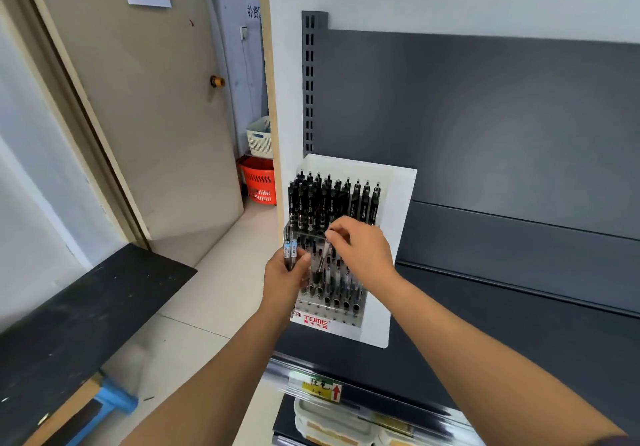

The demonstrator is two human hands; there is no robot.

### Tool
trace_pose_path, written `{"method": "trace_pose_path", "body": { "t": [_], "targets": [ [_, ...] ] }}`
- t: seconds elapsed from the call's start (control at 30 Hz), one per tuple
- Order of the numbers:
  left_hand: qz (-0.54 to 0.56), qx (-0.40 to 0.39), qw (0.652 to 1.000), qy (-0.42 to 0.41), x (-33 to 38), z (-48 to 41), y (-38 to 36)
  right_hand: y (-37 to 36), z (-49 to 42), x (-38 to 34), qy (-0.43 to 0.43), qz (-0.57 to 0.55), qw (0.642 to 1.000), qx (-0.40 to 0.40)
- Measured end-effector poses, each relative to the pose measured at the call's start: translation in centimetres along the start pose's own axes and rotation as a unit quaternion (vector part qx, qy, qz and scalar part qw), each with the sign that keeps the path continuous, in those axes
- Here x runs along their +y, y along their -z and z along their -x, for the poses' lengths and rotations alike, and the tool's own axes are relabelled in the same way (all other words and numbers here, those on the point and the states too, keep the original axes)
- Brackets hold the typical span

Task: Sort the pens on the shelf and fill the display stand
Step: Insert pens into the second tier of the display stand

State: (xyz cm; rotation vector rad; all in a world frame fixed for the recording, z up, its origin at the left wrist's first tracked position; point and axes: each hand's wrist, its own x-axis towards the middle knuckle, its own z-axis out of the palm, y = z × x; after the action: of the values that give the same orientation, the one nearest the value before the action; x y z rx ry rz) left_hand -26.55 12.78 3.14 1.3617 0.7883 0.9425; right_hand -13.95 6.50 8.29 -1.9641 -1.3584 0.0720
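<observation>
A white display stand [398, 237] with a red logo stands on the dark shelf [519, 324]. Its back rows hold several black pens [329, 199]; clear pens with black tips [341, 289] fill the lower front rows. My left hand [284, 281] grips a small bundle of clear pens [290, 250] at the stand's left edge. My right hand [363, 250] pinches one clear pen [323, 255] by its top, its tip down among the front rows.
A grey slotted upright [309, 82] and back panel rise behind the stand. The shelf edge carries a price label [320, 388], with packaged goods below. Left lie a black board [79, 324], a door [156, 116], and white and red baskets [259, 182] on the floor.
</observation>
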Motion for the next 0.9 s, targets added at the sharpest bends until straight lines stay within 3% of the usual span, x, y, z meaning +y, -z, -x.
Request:
{"method": "trace_pose_path", "body": {
  "t": [0.27,0.43,0.67,0.9],
  "targets": [
    [-0.014,0.011,1.000,0.025,-0.2,1.3,0.0,-1.2,0.2,1.0,0.082,0.134,0.987,-0.039],
    [0.022,0.015,0.998,0.057,-0.4,2.1,0.5,-2.3,-0.4,1.4,0.067,0.175,0.981,-0.055],
    [-0.039,-0.018,0.998,0.037,-0.8,2.6,1.5,-3.0,-0.3,1.8,0.042,0.151,0.987,-0.045],
    [-0.006,-0.063,0.997,0.032,-0.6,1.0,1.1,-2.2,-1.4,0.9,0.057,0.069,0.994,-0.060]
  ]
}}
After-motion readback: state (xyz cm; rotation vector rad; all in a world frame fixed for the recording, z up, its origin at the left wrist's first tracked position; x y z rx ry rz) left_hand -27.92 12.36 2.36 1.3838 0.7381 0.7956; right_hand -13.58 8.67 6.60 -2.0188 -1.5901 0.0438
